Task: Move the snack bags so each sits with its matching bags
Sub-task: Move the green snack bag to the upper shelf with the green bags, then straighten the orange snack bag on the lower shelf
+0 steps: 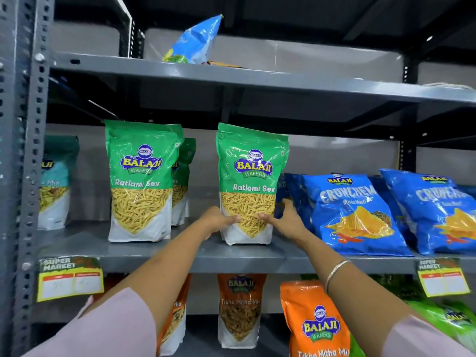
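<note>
A green Ratlami Sev bag (251, 176) stands upright on the middle shelf (195, 253). My left hand (219, 219) grips its lower left side and my right hand (286, 220) grips its lower right side. To its left stand two more green Ratlami Sev bags (140, 181), one behind the other. A teal mix bag (55, 181) stands at the far left. Blue Crunchem bags (353, 215) lean at the right, touching my right hand's side.
One blue bag (197, 39) lies on the upper shelf. On the lower shelf stand orange Tikha Mitha Mix bags (315, 323) and a green bag (450, 320). Price tags (69, 278) hang from the shelf edge. A grey perforated upright (28, 150) bounds the left.
</note>
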